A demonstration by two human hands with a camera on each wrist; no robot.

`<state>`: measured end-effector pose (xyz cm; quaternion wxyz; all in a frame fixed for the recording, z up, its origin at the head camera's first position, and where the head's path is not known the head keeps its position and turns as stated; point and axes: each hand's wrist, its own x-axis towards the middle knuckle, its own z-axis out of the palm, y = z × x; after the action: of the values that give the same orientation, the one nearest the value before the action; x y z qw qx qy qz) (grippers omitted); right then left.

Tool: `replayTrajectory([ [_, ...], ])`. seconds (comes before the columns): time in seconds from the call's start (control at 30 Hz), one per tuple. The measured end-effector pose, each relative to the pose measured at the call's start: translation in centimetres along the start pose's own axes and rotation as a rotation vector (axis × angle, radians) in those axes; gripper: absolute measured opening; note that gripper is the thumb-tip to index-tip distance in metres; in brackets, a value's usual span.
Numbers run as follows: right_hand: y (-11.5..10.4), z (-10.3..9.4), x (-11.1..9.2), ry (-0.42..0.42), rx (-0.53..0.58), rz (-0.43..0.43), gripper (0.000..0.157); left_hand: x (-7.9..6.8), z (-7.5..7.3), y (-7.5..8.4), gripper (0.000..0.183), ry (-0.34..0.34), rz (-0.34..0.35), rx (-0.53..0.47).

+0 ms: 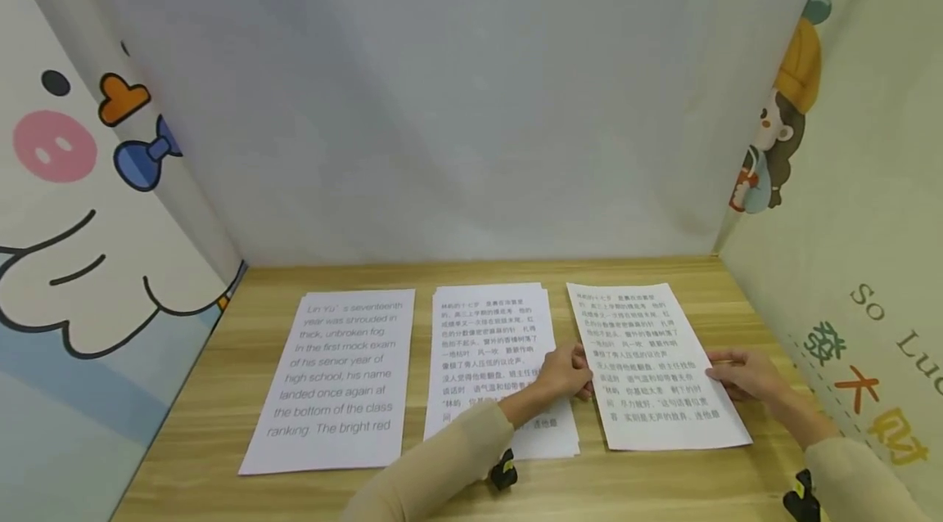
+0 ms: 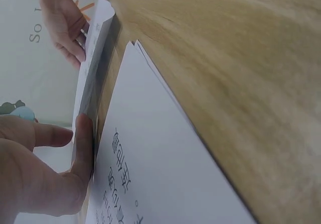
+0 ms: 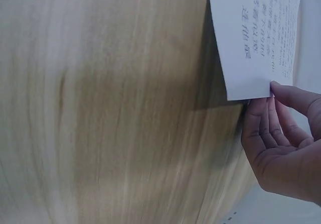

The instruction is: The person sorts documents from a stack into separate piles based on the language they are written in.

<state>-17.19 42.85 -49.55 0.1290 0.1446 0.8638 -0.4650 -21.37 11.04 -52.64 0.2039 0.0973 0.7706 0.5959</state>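
A white sheet of paper printed with Chinese text is held between both hands on the right side of the table. My left hand pinches its left edge, passing over the middle stack of printed paper. On the opposite edge, my right hand grips with the thumb on top and the fingers underneath, as the right wrist view shows. The held sheet is raised off the wood in the left wrist view, its near corner curling. Shadow falls below the sheet in the right wrist view.
Left of the middle stack lies a stack of paper printed in English. The wooden table ends at a pale back curtain. Cartoon-printed panels stand along both sides. A black wrist mount sits on the left sleeve.
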Motion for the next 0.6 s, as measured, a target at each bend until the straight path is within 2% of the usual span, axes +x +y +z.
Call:
replayTrajectory([
  [0.27, 0.01, 0.22, -0.39, 0.049, -0.030, 0.007, 0.051, -0.23, -0.16, -0.38, 0.046, -0.014, 0.060, -0.005],
  [0.5, 0.00, 0.17, -0.80, 0.080, -0.073, -0.032, 0.044, -0.71, -0.53, 0.08, 0.050, -0.077, 0.041, 0.021],
  [0.6, 0.25, -0.04, -0.97, 0.092, -0.094, -0.053, 0.039, -0.87, -0.64, 0.40, 0.043, -0.113, 0.043, 0.050],
])
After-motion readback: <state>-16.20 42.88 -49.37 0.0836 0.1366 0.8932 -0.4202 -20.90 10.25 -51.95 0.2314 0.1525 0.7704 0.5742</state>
